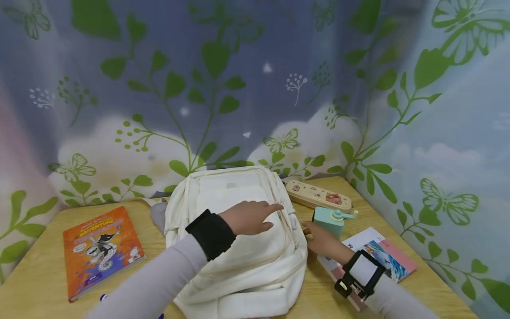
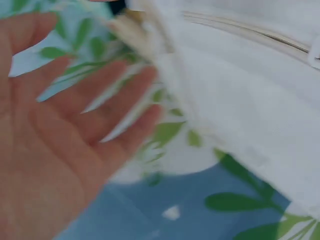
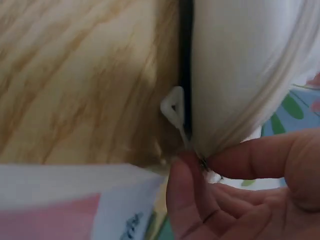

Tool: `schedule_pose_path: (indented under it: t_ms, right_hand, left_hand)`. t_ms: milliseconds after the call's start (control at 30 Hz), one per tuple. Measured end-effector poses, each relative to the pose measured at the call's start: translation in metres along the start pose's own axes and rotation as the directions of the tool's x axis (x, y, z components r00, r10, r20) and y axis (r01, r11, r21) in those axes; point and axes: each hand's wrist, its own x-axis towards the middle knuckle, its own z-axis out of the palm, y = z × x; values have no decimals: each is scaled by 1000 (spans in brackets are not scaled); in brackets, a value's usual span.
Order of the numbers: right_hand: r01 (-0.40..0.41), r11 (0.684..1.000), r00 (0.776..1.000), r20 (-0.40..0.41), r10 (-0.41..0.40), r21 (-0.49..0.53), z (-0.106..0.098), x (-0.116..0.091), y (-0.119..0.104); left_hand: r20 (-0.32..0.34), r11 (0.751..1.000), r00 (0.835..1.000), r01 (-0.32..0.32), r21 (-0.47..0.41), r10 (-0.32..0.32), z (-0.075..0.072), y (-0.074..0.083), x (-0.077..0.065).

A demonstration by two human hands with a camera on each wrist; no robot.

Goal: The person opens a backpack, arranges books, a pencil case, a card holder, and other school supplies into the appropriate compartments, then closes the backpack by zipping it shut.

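A white backpack lies in the middle of the wooden table. Over its upper right part reaches my left hand, fingers extended; the left wrist view shows the palm with loosely spread fingers and nothing in them, beside the bag's zipper seam. At the bag's right side, my right hand is low by the table. Seen from the right wrist, thumb and index finger pinch a zipper pull with a white loop at the bag's edge.
An orange comic book lies at left. On the right are a cream pencil case, a mint hand-crank sharpener and a pink-and-blue book partly under the right forearm. A grey item shows behind the bag; a patterned curtain hangs behind.
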Motion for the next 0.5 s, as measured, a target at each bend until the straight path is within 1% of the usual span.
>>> schedule_pose_path:
  t_ms: [33, 100, 167, 200, 267, 300, 367, 400, 500]
  right_hand:
    - [-8, 1000, 1000, 17, 8, 18, 1, 1, 1]
    - [-22, 996, 999, 33, 20, 87, 2, 1, 2]
    - [-34, 989, 999, 38, 29, 141, 4, 2, 3]
    - [-38, 988, 999, 28, 34, 149, 5, 2, 4]
    - [-61, 987, 998, 2, 62, 146, 5, 1, 7]
    - [-65, 990, 998, -7, 66, 128, 5, 1, 8]
    - [-86, 989, 996, -5, 87, 120, 5, 2, 11]
    - [-90, 988, 996, 2, 90, 130, 5, 3, 11]
    - [-126, 966, 992, 59, 116, 224, 6, 6, 13]
  left_hand:
    - [5, 1000, 1000, 4, -3, -4, 4, -1, 11]
    - [11, 1000, 1000, 10, 12, -11, 13, -3, 29]
    - [24, 999, 1000, 10, 44, -11, 24, -4, 40]
    - [31, 997, 999, 6, 74, -8, 28, -3, 44]
    - [46, 992, 999, -12, 125, 6, 36, 0, 48]
    - [54, 989, 998, -22, 145, 14, 39, 2, 49]
    - [67, 986, 998, -25, 165, 14, 43, 4, 50]
    - [71, 987, 997, -19, 161, 7, 45, 4, 49]
    - [79, 993, 997, 14, 121, -23, 51, 3, 47]
